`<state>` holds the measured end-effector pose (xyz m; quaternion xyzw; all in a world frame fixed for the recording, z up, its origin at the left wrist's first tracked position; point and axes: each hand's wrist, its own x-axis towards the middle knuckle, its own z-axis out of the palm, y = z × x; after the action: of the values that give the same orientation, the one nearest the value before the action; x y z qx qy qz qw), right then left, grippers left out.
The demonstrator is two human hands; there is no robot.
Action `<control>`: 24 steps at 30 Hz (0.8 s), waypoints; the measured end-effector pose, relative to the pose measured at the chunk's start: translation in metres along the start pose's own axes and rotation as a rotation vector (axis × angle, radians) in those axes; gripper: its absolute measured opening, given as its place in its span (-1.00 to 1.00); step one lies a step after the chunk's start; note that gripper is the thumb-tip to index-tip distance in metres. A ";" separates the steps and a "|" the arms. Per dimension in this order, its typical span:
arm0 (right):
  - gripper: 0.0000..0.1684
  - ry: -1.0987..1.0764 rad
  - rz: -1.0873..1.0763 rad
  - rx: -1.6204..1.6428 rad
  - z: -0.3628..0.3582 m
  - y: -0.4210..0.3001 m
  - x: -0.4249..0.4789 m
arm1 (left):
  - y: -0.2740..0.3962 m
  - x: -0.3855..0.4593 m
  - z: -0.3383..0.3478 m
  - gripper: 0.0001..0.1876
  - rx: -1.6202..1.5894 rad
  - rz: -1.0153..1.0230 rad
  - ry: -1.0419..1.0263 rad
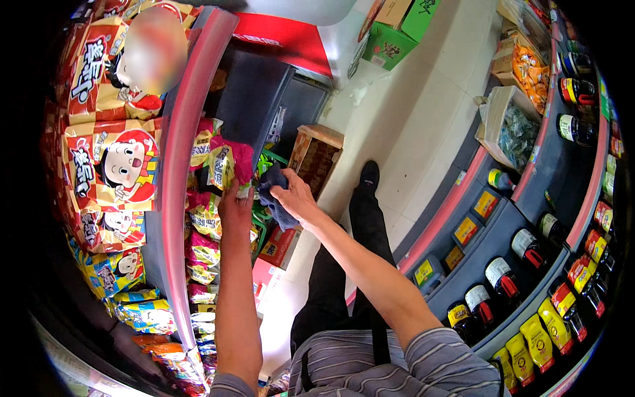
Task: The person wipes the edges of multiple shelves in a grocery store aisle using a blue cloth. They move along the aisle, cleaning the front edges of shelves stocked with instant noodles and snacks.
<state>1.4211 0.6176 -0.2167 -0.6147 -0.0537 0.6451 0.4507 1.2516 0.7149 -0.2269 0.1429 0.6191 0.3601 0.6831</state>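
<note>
My left hand (235,201) grips the lower end of a pink and yellow snack bag (229,161) at the shelf on the left. Part of that bag is blurred. Bunched in my right hand (296,198) is a dark blue cloth (274,196), just to the right of the bag. More pink and yellow snack bags (204,253) stand in a row along the same shelf, partly hidden by my left forearm. Beyond the held bag, a bare dark shelf panel (255,92) shows.
A pink-edged upper shelf (181,149) with large snack bags (111,166) juts out at left. An open cardboard box (317,154) and a red carton (280,248) sit low beside it. A green carton (392,44) stands on the tiled floor. Sauce bottles (501,275) line the right shelves.
</note>
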 end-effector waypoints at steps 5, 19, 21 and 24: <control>-0.40 -0.050 -0.003 0.164 -0.024 0.006 -0.013 | -0.007 -0.043 0.034 -0.48 0.191 0.183 -0.003; -0.45 -0.172 0.139 0.406 -0.082 -0.023 -0.057 | 0.009 0.039 0.129 -0.53 0.342 0.643 0.092; -0.44 -0.151 0.150 0.388 -0.089 -0.020 -0.056 | 0.012 0.045 0.135 -0.51 0.429 0.645 0.243; -0.44 -0.116 0.127 0.448 -0.096 -0.012 -0.054 | 0.016 0.055 0.141 -0.48 0.476 0.692 0.366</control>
<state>1.4996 0.5428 -0.1920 -0.4634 0.1036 0.7024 0.5303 1.3791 0.7988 -0.2300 0.4281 0.7109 0.4342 0.3503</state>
